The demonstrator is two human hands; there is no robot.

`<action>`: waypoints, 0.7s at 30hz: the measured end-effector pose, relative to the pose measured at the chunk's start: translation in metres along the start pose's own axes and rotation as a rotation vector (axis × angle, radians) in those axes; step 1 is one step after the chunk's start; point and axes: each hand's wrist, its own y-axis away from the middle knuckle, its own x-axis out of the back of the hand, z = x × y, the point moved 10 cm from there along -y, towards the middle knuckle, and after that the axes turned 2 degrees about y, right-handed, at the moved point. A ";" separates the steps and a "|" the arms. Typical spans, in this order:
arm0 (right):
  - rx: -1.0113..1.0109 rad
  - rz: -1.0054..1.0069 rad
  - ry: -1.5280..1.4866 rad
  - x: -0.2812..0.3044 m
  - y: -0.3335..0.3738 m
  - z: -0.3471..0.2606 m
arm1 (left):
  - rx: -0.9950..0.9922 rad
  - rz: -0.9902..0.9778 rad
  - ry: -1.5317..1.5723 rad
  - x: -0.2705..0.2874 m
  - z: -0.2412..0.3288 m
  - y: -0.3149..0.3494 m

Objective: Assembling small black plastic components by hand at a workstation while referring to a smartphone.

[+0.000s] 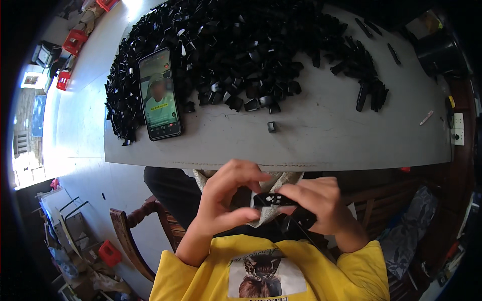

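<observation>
Above my lap, just off the table's near edge, my right hand (321, 203) grips a black plastic part (273, 199) with holes in its face. More black plastic shows under that hand's fingers, partly hidden. To the left, my left hand (226, 195) curves around the part's free end, with thumb and index finger spread apart. Nothing is plainly pinched between them. A single small black clip-like piece (271, 127) lies on the grey table (321, 140) in front of my hands. A large heap of similar black pieces (226, 60) covers the table's far side.
A phone (159, 95) playing a video leans on the heap's left. Longer black parts (369, 85) lie at the right, with a white pen (426, 118) beyond. Beige cloth (271, 215) covers my lap. A wooden chair (133, 236) stands at left, near a red stool (109, 253).
</observation>
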 end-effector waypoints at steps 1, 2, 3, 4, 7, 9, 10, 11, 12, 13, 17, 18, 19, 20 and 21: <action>0.000 -0.037 0.008 0.000 -0.003 0.000 | 0.058 -0.066 -0.156 -0.003 -0.001 0.003; -0.004 -0.035 0.005 0.002 -0.003 0.000 | 0.116 -0.132 -0.311 -0.007 -0.005 0.005; -0.010 -0.072 0.013 0.000 -0.003 -0.001 | 0.051 -0.076 -0.350 -0.007 0.004 0.003; -0.010 -0.111 0.017 -0.003 -0.003 0.000 | 0.053 -0.073 -0.354 -0.006 0.005 0.003; -0.045 -0.053 0.052 0.013 -0.001 -0.002 | 0.020 -0.096 -0.455 -0.006 0.011 0.006; -0.043 0.030 0.105 0.021 0.002 -0.002 | 0.036 -0.030 -0.367 0.000 0.010 0.007; -0.044 0.030 0.104 0.020 0.002 -0.004 | 0.037 -0.030 -0.367 -0.001 0.009 0.008; -0.024 -0.002 0.094 0.014 0.002 -0.009 | 0.026 -0.038 -0.354 -0.003 0.009 0.008; -0.004 -0.033 0.083 0.009 0.002 -0.013 | 0.014 -0.046 -0.341 -0.004 0.009 0.008; 0.023 -0.026 0.100 0.006 0.003 -0.015 | 0.015 -0.047 -0.340 -0.004 0.009 0.007; 0.035 -0.025 0.139 0.004 0.003 -0.015 | -0.034 -0.074 -0.353 -0.007 0.013 0.007; 0.041 -0.037 0.132 0.002 0.003 -0.015 | -0.035 -0.075 -0.345 -0.007 0.012 0.007; 0.046 -0.050 0.126 0.001 0.004 -0.016 | -0.034 -0.075 -0.344 -0.007 0.012 0.008; 0.045 -0.050 0.126 0.001 0.003 -0.016 | -0.020 -0.088 -0.331 -0.007 0.011 0.008; 0.041 -0.061 0.111 0.000 0.003 -0.016 | -0.006 -0.102 -0.317 -0.008 0.009 0.009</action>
